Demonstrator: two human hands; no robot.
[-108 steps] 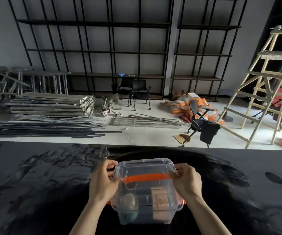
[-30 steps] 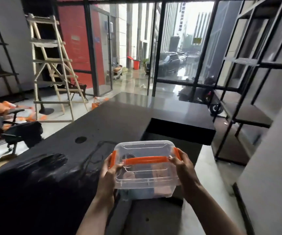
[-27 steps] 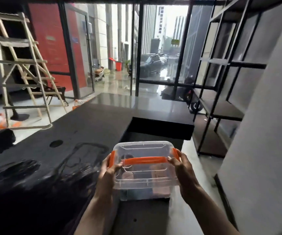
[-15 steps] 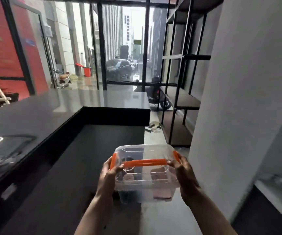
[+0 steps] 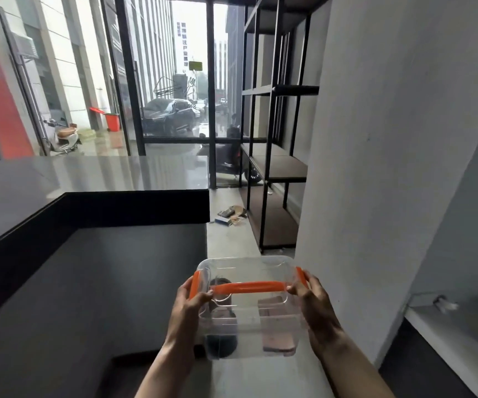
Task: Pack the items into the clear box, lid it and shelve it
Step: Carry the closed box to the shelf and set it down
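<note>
I carry the clear box in the air in front of me, low in the middle of the view. Its clear lid is on, with an orange handle lying across the top and orange clips at both ends. Dark and pinkish-brown items show blurred through its walls. My left hand grips the box's left end and my right hand grips its right end. A black metal shelf unit with brown boards stands ahead on the right.
A black counter runs along the left, with a lower dark surface beside it. A grey wall fills the right, with a white ledge low at the right. Litter lies on the floor by the shelf unit. Glass doors face the street.
The view has swung right, away from the ladder and table, toward the wall and shelf unit. The box has stayed in both hands, lifted off the table.
</note>
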